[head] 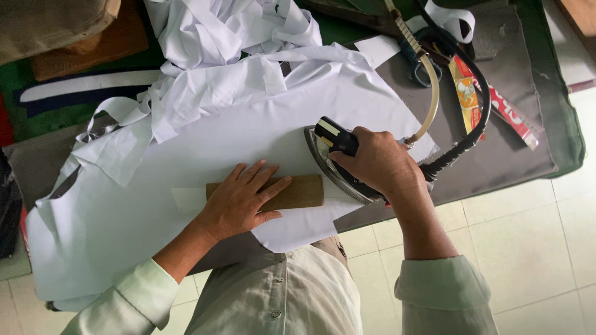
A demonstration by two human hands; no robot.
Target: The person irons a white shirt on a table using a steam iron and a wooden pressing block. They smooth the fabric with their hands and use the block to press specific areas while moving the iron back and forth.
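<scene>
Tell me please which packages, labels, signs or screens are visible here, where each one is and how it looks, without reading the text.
Printed package: a long flat carton or wrapper lying on the grey padded table at the upper right, beyond the iron; red and yellow with white patches, partly crossed by the black cable.
Label on the iron: a small pale rectangle on its black handle end, just ahead of the right hand.
No signs or screens are visible.
</scene>
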